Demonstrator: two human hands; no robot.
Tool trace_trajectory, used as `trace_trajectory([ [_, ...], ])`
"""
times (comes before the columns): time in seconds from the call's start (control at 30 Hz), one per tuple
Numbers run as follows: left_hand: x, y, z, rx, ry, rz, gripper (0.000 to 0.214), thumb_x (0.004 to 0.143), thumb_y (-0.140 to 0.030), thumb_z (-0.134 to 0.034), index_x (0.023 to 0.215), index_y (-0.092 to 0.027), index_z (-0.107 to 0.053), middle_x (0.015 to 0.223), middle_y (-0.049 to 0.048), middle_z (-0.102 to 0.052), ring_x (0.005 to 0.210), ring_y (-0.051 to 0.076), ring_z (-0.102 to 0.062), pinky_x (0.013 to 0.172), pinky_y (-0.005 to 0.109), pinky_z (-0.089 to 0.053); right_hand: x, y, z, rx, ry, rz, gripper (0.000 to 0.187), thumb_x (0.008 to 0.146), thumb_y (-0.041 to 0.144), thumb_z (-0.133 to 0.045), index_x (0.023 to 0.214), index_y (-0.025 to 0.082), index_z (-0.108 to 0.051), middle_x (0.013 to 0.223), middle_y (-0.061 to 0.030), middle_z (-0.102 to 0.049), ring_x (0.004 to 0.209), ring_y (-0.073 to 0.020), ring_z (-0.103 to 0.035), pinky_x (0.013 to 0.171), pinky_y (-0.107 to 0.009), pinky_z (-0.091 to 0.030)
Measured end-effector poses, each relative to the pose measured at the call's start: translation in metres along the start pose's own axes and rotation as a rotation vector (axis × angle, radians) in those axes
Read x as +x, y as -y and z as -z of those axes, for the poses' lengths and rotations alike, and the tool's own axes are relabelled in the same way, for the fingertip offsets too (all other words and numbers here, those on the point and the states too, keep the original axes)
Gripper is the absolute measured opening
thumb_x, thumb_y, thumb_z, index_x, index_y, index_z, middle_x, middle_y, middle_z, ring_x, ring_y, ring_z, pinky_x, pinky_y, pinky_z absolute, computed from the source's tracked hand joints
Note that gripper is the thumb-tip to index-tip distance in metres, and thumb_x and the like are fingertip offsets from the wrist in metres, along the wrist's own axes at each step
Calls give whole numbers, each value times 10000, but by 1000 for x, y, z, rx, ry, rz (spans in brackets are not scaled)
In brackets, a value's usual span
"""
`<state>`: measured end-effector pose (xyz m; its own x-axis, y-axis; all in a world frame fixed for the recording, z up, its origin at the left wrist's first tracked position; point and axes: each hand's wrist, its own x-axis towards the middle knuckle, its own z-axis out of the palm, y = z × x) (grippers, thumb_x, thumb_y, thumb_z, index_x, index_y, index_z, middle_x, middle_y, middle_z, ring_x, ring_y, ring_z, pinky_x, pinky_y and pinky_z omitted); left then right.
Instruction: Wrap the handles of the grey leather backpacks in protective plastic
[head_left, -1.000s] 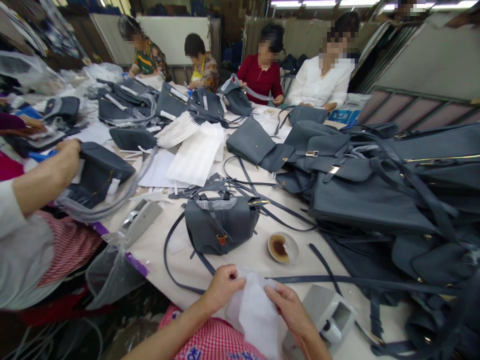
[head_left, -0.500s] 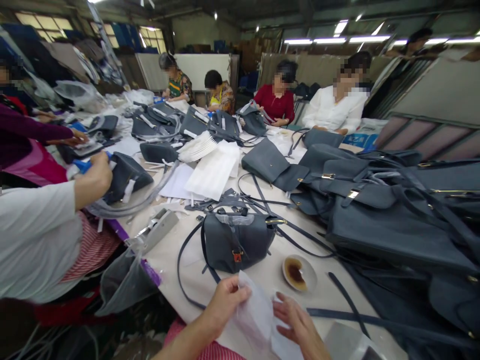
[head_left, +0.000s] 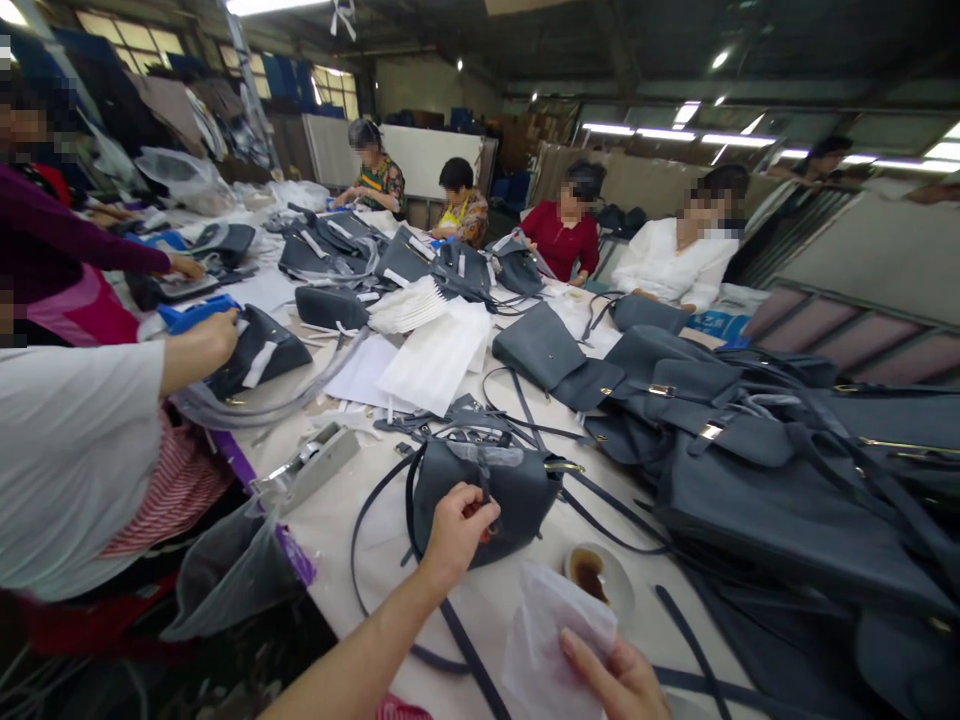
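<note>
A dark blue-grey handbag (head_left: 517,505) stands upright on the table in front of me, its handle wrapped in clear plastic. My left hand (head_left: 459,530) pinches the narrow front strap (head_left: 486,485) of this bag near the clasp, which the fingers mostly hide. Lower down, my right hand (head_left: 619,680) holds a thin white sheet of tissue paper (head_left: 555,625) between thumb and fingers. Just behind the paper sits a small white dish (head_left: 619,580) with brown liquid in it, partly covered by the sheet.
A large pile of similar bags (head_left: 780,470) fills the right side. White paper sheets (head_left: 439,360) and a tape dispenser (head_left: 319,465) lie further off. A co-worker's arm (head_left: 199,350) reaches in from the left with a blue tool (head_left: 196,314). Several people sit across the table.
My left hand has let go of the paper and moved up to the bag's front strap. My right hand now holds the paper alone. The view has shifted slightly.
</note>
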<state>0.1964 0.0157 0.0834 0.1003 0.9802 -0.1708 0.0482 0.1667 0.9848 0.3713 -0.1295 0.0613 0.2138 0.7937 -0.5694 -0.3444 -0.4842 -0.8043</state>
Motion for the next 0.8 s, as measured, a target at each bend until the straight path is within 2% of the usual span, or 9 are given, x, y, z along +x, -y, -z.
trace_trajectory([
  [0.07, -3, 1, 7, -42, 43, 61, 233, 655, -335, -635, 535, -187, -503, 610, -30, -489, 559, 115, -466, 543, 234, -383, 3, 9, -3, -15, -45, 18, 495, 611, 555, -800, 917, 168, -775, 739, -83, -773, 683, -285, -717, 665, -368, -573],
  [0.17, -15, -3, 24, -82, 116, 166, 236, 656, -382, -634, 583, -184, -528, 533, -34, -507, 482, 108, -453, 482, 228, -362, 12, 22, -20, -72, -67, 95, 485, 648, 539, -787, 966, 173, -772, 849, -83, -784, 806, -284, -715, 730, -346, -569],
  [0.3, -30, -15, 40, -165, 136, 250, 226, 638, -374, -655, 695, -175, -564, 572, -19, -585, 473, 93, -451, 459, 206, -327, 24, 28, -61, -53, 164, 61, 488, 680, 540, -768, 977, 153, -768, 823, -86, -782, 780, -273, -711, 690, -339, -559],
  [0.4, -36, -20, 44, -188, 94, 211, 196, 643, -342, -643, 713, -172, -576, 589, -26, -582, 506, 94, -466, 488, 206, -338, 27, 27, -90, 71, 296, 12, 489, 700, 522, -764, 1007, 142, -752, 790, -77, -777, 713, -243, -705, 655, -331, -551],
  [0.5, -38, -17, 44, -79, 28, 126, 159, 664, -319, -615, 686, -162, -605, 580, -37, -528, 528, 100, -458, 514, 216, -351, 30, 26, -106, 145, 315, -6, 479, 702, 500, -772, 1037, 159, -738, 791, -58, -775, 603, -185, -670, 556, -272, -512],
  [0.6, -39, -12, 42, -7, -25, 91, 103, 668, -266, -598, 690, -166, -597, 609, -28, -547, 552, 114, -479, 528, 224, -367, 33, 28, -111, 133, 310, -8, 475, 716, 510, -756, 1050, 173, -735, 800, -54, -776, 568, -162, -646, 512, -246, -477],
  [0.7, -41, -8, 40, 52, -76, 68, 63, 660, -203, -593, 710, -190, -558, 615, -38, -542, 566, 125, -499, 538, 225, -381, 33, 33, -115, 83, 319, 34, 471, 718, 483, -763, 1074, 177, -730, 874, -65, -778, 700, -205, -688, 661, -301, -530],
  [0.8, -41, -7, 40, 164, -100, 15, 104, 664, -153, -577, 750, -209, -555, 622, -45, -536, 586, 133, -507, 575, 235, -389, 30, 37, -121, 115, 351, 99, 479, 696, 408, -797, 1117, 197, -711, 985, -64, -769, 905, -254, -694, 874, -374, -507],
])
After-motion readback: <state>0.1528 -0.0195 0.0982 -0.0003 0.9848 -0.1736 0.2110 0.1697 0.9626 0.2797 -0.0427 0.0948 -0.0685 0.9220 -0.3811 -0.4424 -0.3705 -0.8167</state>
